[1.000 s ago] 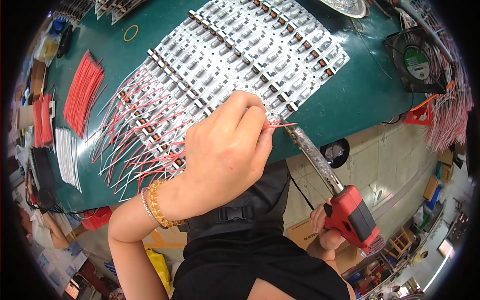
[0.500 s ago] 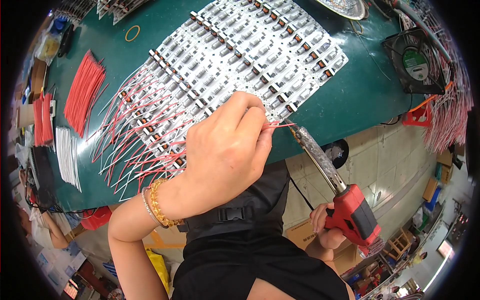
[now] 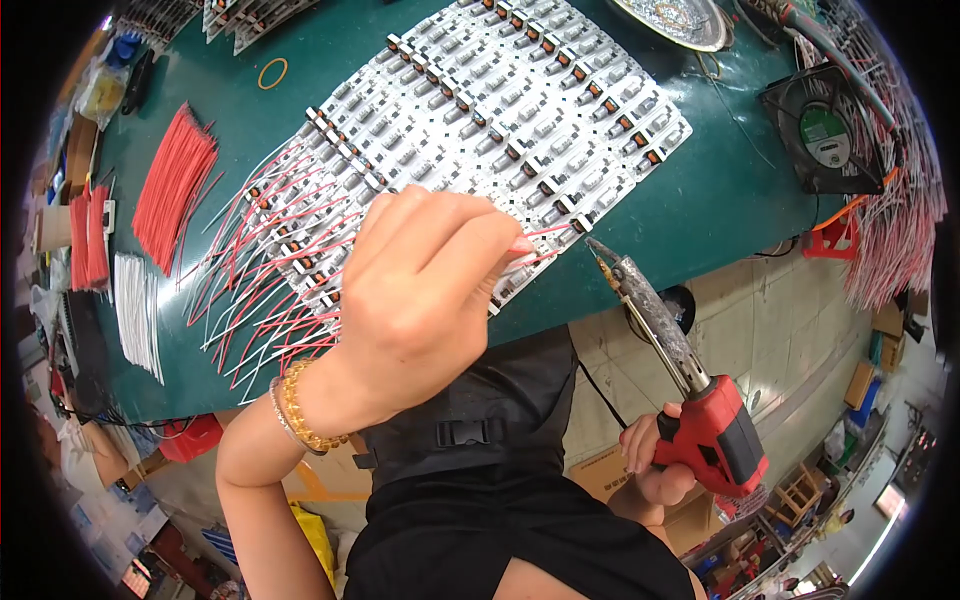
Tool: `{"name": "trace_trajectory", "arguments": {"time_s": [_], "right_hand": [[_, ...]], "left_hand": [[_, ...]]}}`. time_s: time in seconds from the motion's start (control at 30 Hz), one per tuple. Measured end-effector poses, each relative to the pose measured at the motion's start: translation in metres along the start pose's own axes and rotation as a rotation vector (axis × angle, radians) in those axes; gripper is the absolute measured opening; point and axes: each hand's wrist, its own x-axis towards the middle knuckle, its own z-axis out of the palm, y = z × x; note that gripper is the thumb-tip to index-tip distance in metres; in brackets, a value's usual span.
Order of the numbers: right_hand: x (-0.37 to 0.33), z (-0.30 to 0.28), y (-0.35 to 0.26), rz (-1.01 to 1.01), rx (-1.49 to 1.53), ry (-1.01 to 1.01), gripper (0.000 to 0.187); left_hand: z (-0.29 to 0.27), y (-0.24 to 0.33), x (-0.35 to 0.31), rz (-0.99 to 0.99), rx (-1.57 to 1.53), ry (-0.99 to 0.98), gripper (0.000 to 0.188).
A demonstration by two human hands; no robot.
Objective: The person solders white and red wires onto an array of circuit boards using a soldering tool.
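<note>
A large panel of joined white circuit boards [image 3: 440, 150], set with rows of small parts, lies on the green table. My left hand [image 3: 415, 290] is over its near edge, fingers pinched on thin red wires [image 3: 548, 232]. One wire end reaches the board corner by an orange and black part. In my right hand [image 3: 655, 460], closed round its grip, is a red and black soldering gun [image 3: 712, 430]. Its tip points up-left, just off that corner and apart from the wire. Red and white wires [image 3: 270, 260] fan out from the panel's left part, partly behind my left hand.
Left on the table are a red wire bundle [image 3: 175, 190], a white wire bundle [image 3: 137, 315] and a rubber band [image 3: 272, 73]. A metal dish [image 3: 690, 25] stands far right, near a black fan [image 3: 825, 130]. Many wires [image 3: 890, 240] hang at the right edge.
My left hand has shifted left, and more of the red wires shows beyond its fingers. The soldering gun has moved slightly right and down, its tip drawing away from the wire ends.
</note>
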Motion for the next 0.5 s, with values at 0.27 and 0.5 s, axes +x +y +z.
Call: {"name": "trace_trajectory", "arguments": {"time_s": [0.27, 0.5], "right_hand": [[0.003, 0.007, -0.005, 0.032, -0.002, -0.025, 0.096], [0.006, 0.007, -0.003, 0.072, -0.037, -0.054, 0.089]], "left_hand": [[0.002, 0.008, 0.001, -0.323, -0.046, -0.168, 0.012], [0.010, 0.007, -0.006, -0.296, -0.028, -0.130, 0.014]]}}
